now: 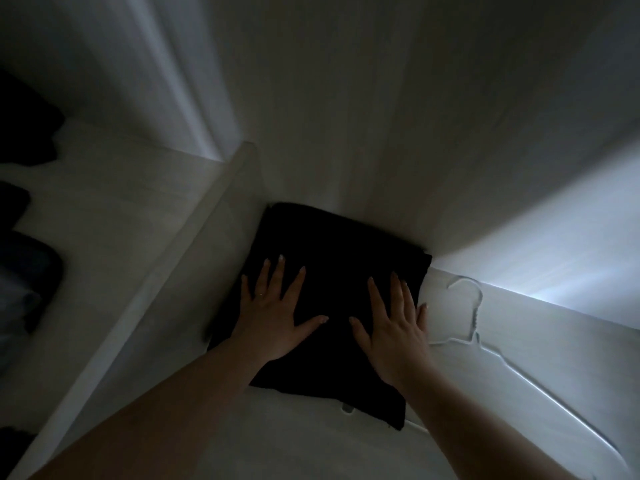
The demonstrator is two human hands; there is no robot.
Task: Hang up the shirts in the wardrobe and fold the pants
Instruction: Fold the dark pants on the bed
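Both hands, left hand (273,317) & right hand (394,327), are pressing flat, fingers spread, on folded black fabric pants (332,278). White plastic hanger (485,341) is lying just right of pants.

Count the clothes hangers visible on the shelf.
1: a white hanger lies flat on the shelf, right of the folded black pants. Others may be hidden beneath them.

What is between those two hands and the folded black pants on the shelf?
Nothing visible. The left hand and the right hand both lie flat on the folded black pants, fingers spread. A white hanger lies beside the pants to the right, not under either hand.
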